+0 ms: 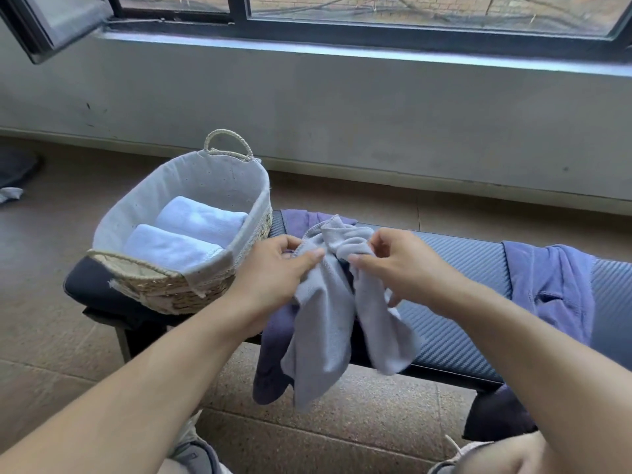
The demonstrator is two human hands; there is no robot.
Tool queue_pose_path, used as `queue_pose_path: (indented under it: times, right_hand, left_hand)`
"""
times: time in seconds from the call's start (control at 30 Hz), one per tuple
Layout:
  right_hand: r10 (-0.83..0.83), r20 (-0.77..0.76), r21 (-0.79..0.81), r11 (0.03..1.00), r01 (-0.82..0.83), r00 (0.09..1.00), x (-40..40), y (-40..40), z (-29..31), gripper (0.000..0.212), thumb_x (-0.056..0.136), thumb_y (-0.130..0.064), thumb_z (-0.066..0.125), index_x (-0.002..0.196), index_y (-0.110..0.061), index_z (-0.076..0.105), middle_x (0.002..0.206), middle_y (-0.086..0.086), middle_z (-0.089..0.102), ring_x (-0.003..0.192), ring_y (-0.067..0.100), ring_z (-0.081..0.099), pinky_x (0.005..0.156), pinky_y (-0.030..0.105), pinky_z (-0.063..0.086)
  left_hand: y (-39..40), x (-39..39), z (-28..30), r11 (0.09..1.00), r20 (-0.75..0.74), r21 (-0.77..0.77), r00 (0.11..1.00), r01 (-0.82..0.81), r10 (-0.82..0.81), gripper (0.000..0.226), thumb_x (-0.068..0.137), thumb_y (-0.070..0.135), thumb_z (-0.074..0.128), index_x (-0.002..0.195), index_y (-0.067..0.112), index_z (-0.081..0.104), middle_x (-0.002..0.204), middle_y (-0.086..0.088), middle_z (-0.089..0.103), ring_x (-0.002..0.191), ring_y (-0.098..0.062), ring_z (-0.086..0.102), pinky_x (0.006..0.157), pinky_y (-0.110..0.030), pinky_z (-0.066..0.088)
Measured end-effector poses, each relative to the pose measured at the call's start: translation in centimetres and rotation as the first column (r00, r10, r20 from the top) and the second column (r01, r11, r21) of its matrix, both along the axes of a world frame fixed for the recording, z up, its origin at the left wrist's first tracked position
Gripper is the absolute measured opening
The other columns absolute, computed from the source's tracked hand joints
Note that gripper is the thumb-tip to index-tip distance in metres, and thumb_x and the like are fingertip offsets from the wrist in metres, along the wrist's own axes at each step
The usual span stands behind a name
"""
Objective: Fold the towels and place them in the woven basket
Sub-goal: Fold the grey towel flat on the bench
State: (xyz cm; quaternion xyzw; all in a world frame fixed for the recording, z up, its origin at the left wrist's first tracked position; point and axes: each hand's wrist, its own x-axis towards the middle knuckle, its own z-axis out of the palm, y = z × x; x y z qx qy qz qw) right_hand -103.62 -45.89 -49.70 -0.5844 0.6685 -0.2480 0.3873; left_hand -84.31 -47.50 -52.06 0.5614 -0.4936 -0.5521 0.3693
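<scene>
Woven straw, lined with pale cloth, is forming the basket [178, 289] that is sitting on the left end of a dark padded bench [461, 265], its long axis running from the near-left handle to the far-right one. Two folded white towels [184, 234] are lying inside it side by side, each with its length running across the basket. Just right of the basket, the left hand [273, 268] is pinching the top edge of a grey towel [328, 323] between thumb and fingers, and the right hand [396, 265] is gripping the same bunched edge close beside it — the cloth is hanging lengthwise straight down in front of the bench in two loose folds. Behind it a purple towel [270, 357] is draping over the bench edge. Farther right, another purple towel [550, 289] is lying crumpled across the seat.
</scene>
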Motion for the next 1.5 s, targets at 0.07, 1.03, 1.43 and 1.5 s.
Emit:
queue_pose_path:
  times: [0.07, 1.03, 1.43, 1.5]
  right_hand:
    - [0.055, 0.127, 0.022, 0.998, -0.059, 0.99, 1.0, 0.6, 0.0, 0.013, 0.095, -0.024, 0.068, 0.094, -0.013, 0.062, 0.082, 0.004, 0.067, 0.064, 0.017, 0.067, 0.049, 0.032, 0.056]
    - [0.636, -0.352, 0.453, 0.758, -0.47, 0.687, -0.2, 3.0, 0.5, 0.042, 0.082, -0.05, 0.078, 0.11, -0.035, 0.051, 0.105, -0.013, 0.069, 0.092, 0.008, 0.064, 0.082, 0.03, 0.05]
    - [0.342, -0.181, -0.218, 0.9, -0.377, 0.922, 0.9, 2.9, 0.4, 0.019, 0.086, -0.013, 0.075, 0.086, -0.032, 0.076, 0.073, -0.025, 0.068, 0.075, -0.006, 0.064, 0.064, 0.01, 0.045]
    - [0.278, -0.116, -0.348, 0.888, -0.301, 0.954, 0.8, 2.5, 0.2, 0.014, 0.084, -0.018, 0.08, 0.083, -0.032, 0.077, 0.075, -0.02, 0.067, 0.078, 0.001, 0.064, 0.067, 0.016, 0.048]
  left_hand:
    - [0.4, -0.4, 0.2, 0.997, -0.067, 0.063, 0.997, 0.032, -0.028, 0.024, 0.087, 0.019, 0.078, 0.108, 0.011, 0.07, 0.098, -0.014, 0.076, 0.08, -0.02, 0.068, 0.061, -0.032, 0.055]
    - [0.2, -0.4, -1.0, 0.969, 0.096, -0.155, 0.973, -0.195, 0.211, 0.027, 0.073, -0.007, 0.072, 0.091, 0.013, 0.07, 0.085, -0.01, 0.076, 0.069, -0.012, 0.065, 0.06, -0.022, 0.051]
    - [0.1, -0.2, -0.7, 0.97, 0.047, -0.182, 0.984, -0.159, 0.17, 0.009, 0.091, 0.021, 0.074, 0.087, 0.014, 0.076, 0.086, -0.008, 0.077, 0.075, -0.011, 0.066, 0.079, -0.033, 0.057]
    - [0.3, -0.2, -0.6, 0.97, 0.045, -0.204, 0.989, -0.13, 0.142, 0.013, 0.093, 0.023, 0.072, 0.086, 0.014, 0.077, 0.084, -0.006, 0.078, 0.077, -0.013, 0.068, 0.086, -0.045, 0.059]
